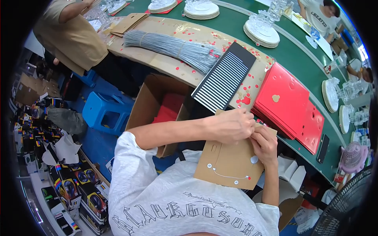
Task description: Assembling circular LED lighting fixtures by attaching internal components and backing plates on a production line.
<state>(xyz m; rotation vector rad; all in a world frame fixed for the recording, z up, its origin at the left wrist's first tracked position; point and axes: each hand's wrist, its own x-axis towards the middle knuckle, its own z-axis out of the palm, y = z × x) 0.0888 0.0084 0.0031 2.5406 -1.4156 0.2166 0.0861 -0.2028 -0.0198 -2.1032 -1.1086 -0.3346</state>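
A brown cardboard sheet (230,163) leans against my body at the table edge, with slots, round white spots and a thin white curved line on it. Over its upper part lies my left hand (234,125), its fingers closed in a pinch. My right hand (264,144) is closed too, resting on the sheet's right side, fingertips meeting those of the left. Whatever is between the fingertips is hidden. Just beyond the hands are a black-and-white striped board (226,76) and, to the right, a stack of red sheets (281,98).
A bundle of thin grey wires (169,47) lies on the table among red dots. Below stands an open carton (151,98) with red pieces inside. Blue stool (106,112) at left, black phone (323,148) and fan (346,200) at right. Another person (75,35) stands far left.
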